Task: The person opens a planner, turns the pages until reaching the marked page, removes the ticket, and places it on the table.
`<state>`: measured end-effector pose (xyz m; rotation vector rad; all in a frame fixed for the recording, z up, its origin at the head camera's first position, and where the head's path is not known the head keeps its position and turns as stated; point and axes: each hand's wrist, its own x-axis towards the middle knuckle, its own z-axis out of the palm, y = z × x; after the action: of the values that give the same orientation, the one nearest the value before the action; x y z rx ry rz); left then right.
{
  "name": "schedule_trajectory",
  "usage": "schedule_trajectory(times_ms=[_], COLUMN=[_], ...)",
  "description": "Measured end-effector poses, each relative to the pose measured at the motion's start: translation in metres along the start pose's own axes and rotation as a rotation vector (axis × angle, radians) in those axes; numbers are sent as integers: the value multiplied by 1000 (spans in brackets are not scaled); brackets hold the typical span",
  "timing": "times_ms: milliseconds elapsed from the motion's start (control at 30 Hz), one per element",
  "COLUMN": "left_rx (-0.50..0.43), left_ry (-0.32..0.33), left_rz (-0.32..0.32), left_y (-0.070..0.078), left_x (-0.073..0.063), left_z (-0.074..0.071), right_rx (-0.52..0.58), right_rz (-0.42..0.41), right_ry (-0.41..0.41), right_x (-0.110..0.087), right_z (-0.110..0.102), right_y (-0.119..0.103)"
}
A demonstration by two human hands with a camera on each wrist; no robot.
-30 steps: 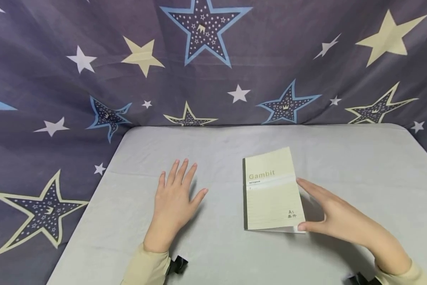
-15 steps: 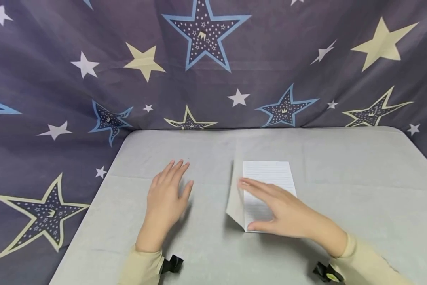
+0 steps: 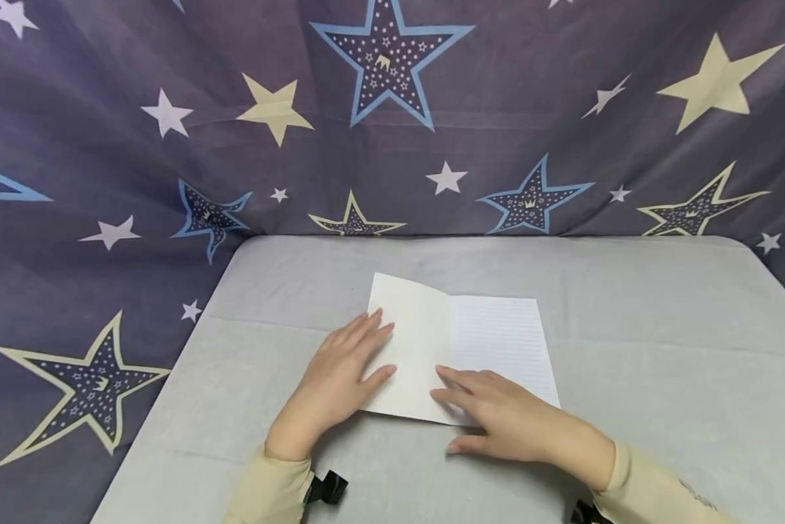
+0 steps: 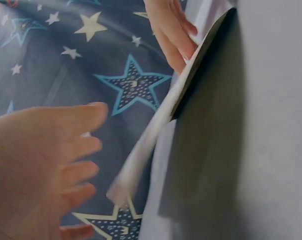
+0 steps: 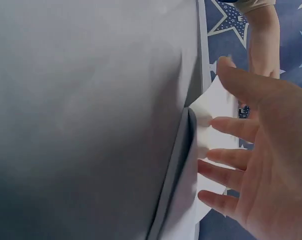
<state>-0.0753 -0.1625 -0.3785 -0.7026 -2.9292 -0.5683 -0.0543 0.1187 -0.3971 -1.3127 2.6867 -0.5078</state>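
Note:
A notebook (image 3: 503,335) lies spread on the table, its blank inside cover (image 3: 415,349) turned to the left and a lined page showing on the right. The cover slants up from the table, with a shadow beneath it in the left wrist view. My left hand (image 3: 340,371) is over the cover's left part, fingers extended. Close to the fold, my right hand (image 3: 503,418) has its fingertips over the lower part of the notebook, thumb below its bottom edge. In the right wrist view those fingers (image 5: 231,175) are spread, lightly bent, beside the white cover.
Grey cloth covers the table (image 3: 660,378). Behind it and along its left side hangs a dark curtain (image 3: 562,94) printed with stars. A black strap mount (image 3: 327,487) sits at the left wrist, another at the right.
The notebook's cover has swung from right to left, exposing the lined page. My right hand has moved left across the notebook, and my left hand has come right onto the cover.

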Motion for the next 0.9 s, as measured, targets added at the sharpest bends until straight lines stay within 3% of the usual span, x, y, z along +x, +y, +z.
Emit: schedule_trajectory(times_ms=[100,233,400,633,900], left_rx=[-20,-47,-70,-152,-277], left_ry=[-106,-177,-208,-283,-327], left_rz=[-15,-48,-60,-50,-47], left_y=[0,-2,-5,-19,-35], left_x=[-1,-3,-4,-3,-4], left_z=[9,16,18,20,20], right_rx=[4,-1,-8,113,190], right_rz=[1,-1,40,97,22], right_ry=[7,83,181,150,177], right_x=[-5,-15,-41,-73,-83], right_z=[0,-5,-16,-16,-5], right_y=[2,12,37,73,92])
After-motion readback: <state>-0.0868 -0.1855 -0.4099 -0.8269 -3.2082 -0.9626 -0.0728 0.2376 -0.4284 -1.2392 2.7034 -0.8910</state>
